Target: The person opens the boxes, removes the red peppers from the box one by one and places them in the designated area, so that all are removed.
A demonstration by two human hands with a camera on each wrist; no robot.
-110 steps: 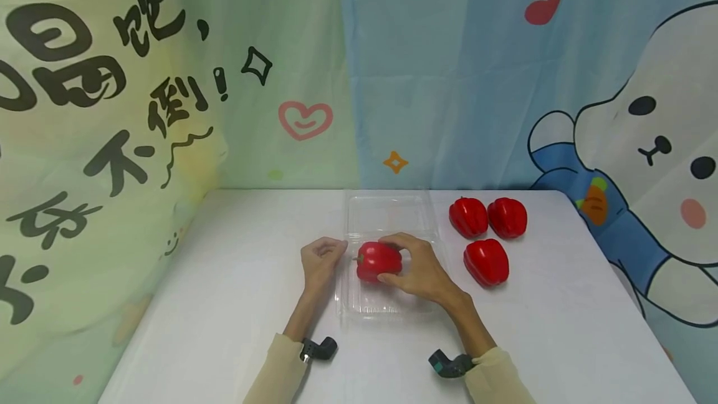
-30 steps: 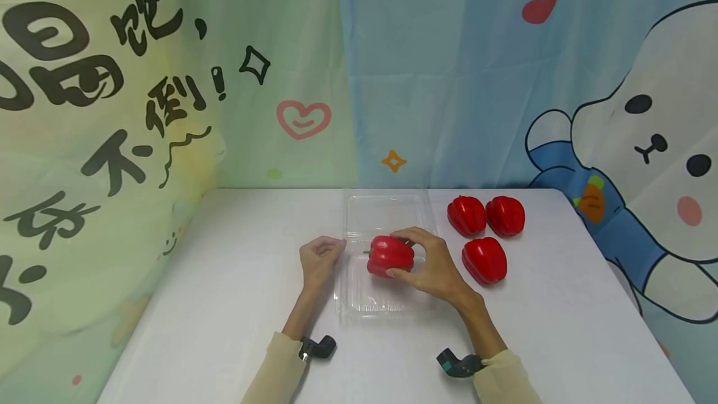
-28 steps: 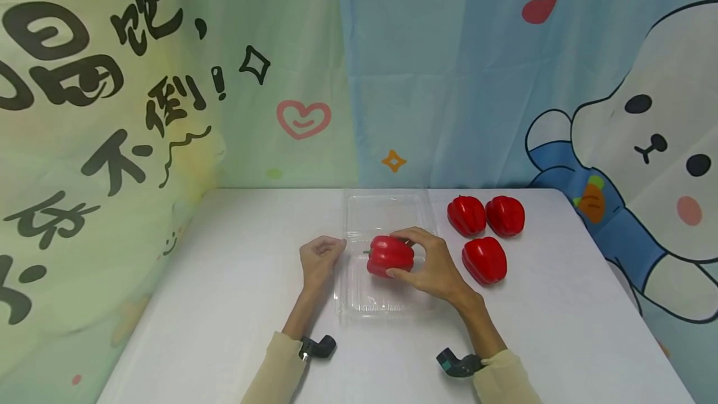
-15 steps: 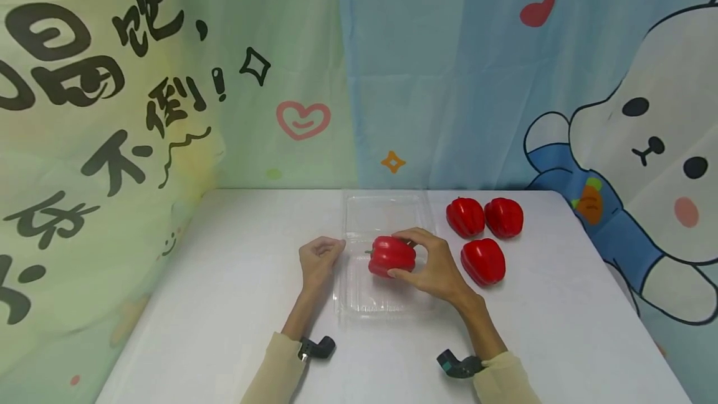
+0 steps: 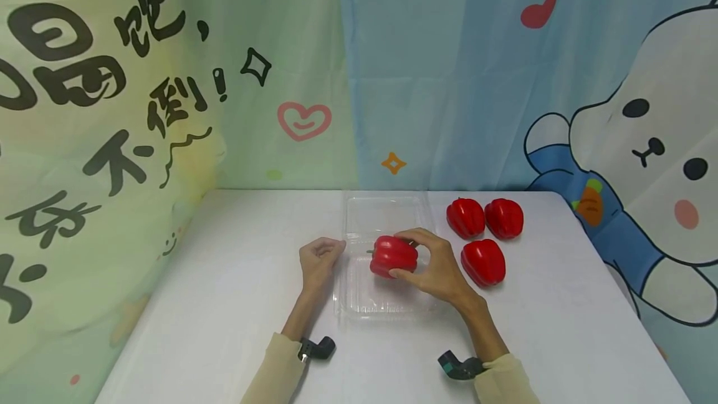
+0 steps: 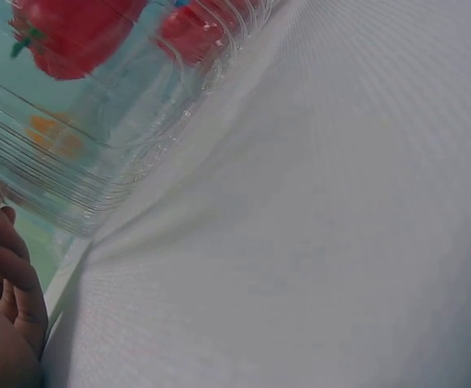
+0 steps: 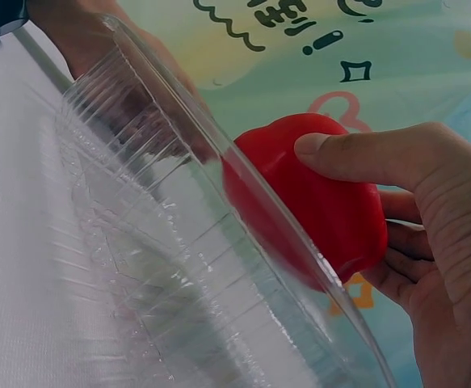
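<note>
A red bell pepper (image 5: 394, 257) with a green stem is held in my right hand (image 5: 432, 265), thumb on the near side and fingers on the far side. It is over the clear plastic container (image 5: 370, 312). In the right wrist view, the pepper (image 7: 308, 202) is partly seen through the container wall, its upper part above the rim. My left hand (image 5: 321, 262) pinches the container's left rim. The left wrist view catches those fingers (image 6: 13, 259) at the edge, with the pepper (image 6: 82, 36) visible through the plastic.
Behind the base, the container's lid (image 5: 384, 212) lies folded back. To the right sit three more red bell peppers: one at the back (image 5: 466, 217), another beside it (image 5: 504, 218), and a nearer one (image 5: 483, 262). The white table (image 5: 252, 248) ends at a printed curtain (image 5: 404, 111).
Compared with several seconds ago, my right hand and the pepper have shifted a little right and slightly back. During the last second they barely move. My left hand stays at the rim.
</note>
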